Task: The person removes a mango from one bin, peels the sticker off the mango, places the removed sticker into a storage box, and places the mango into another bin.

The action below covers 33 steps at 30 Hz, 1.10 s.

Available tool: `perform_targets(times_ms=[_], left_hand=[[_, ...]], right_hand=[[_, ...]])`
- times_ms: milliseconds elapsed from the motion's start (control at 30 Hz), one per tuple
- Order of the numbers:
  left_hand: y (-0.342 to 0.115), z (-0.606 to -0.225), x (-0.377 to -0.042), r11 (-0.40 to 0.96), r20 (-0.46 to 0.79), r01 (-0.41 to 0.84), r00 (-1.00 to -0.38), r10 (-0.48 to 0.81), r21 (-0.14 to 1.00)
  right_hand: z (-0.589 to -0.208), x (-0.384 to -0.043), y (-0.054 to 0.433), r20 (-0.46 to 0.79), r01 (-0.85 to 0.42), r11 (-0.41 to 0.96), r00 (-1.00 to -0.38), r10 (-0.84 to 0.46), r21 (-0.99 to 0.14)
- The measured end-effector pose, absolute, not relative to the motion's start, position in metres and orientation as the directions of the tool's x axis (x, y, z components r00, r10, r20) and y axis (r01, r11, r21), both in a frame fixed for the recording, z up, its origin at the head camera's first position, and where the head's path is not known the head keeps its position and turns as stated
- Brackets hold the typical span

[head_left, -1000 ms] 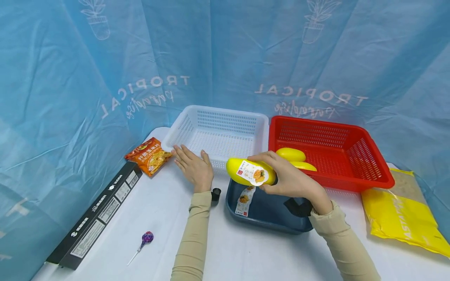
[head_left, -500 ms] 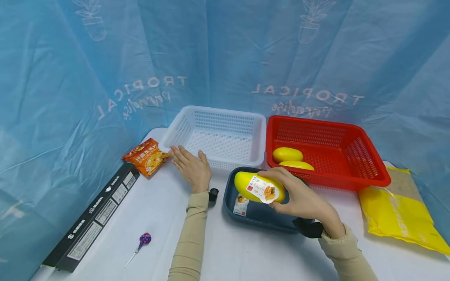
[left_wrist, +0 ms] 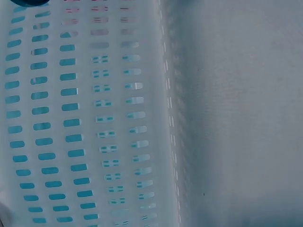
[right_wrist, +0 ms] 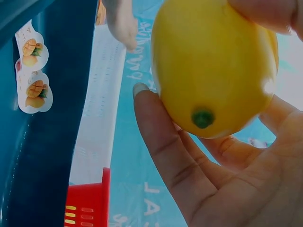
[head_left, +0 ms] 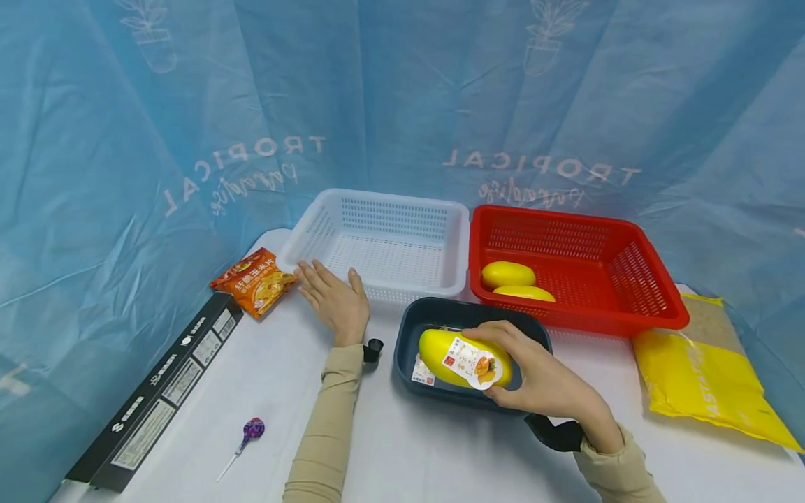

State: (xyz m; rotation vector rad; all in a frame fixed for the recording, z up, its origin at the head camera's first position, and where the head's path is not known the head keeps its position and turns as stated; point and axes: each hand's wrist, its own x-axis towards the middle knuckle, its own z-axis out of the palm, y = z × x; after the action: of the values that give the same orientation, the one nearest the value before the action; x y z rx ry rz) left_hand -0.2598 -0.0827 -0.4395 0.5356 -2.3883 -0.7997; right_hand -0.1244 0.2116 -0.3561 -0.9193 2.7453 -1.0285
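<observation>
My right hand (head_left: pixel 541 370) grips a yellow mango (head_left: pixel 462 358) with a white printed label, fingers and thumb around its right end. The fruit is over the dark blue tray (head_left: pixel 402 374); whether it touches the bottom I cannot tell. In the right wrist view the mango (right_wrist: pixel 213 66) shows a small green stem spot, and label stickers (right_wrist: pixel 33 75) lie in the tray. My left hand (head_left: pixel 338 304) has its fingers straight and rests at the front left rim of the white basket (head_left: pixel 393 248). Only the basket wall (left_wrist: pixel 80 113) fills much of the left wrist view.
A red basket (head_left: pixel 585 272) with two mangoes (head_left: pixel 508 274) stands right of the white one. An orange snack bag (head_left: pixel 254 281), a long black box (head_left: pixel 157 391) and a lollipop (head_left: pixel 253 429) lie at left. At right is a yellow packet (head_left: pixel 704 381).
My right hand has brought the mango down and slightly right, from the tray's far edge to over its middle. The left hand stays by the white basket; the whole view has shifted slightly left.
</observation>
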Motion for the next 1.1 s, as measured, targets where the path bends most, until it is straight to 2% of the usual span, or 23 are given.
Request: perform_targets(times_ms=[367,733,900,1100], left_hand=[[-0.087,-0.439,-0.255,0.785,0.354,-0.151,-0.83,-0.431,0.601],[-0.099,-0.435,-0.234,0.759,0.307,-0.013,-0.91,-0.279,0.651],[-0.09,-0.423,-0.212,0.724,0.367,0.159,-0.92,-0.137,0.671],[-0.069,-0.399,-0.19,0.659,0.531,0.433,-0.845,0.06,0.615]], right_hand=[[-0.363,-0.107,0.213,0.114,-0.521,0.568,-0.793,-0.598,-0.638],[-0.377,-0.085,0.215,0.037,-0.462,0.532,-0.779,-0.626,-0.71],[-0.386,-0.077,0.214,-0.04,-0.384,0.478,-0.745,-0.665,-0.79],[-0.396,-0.073,0.209,-0.102,-0.361,0.48,-0.705,-0.701,-0.799]])
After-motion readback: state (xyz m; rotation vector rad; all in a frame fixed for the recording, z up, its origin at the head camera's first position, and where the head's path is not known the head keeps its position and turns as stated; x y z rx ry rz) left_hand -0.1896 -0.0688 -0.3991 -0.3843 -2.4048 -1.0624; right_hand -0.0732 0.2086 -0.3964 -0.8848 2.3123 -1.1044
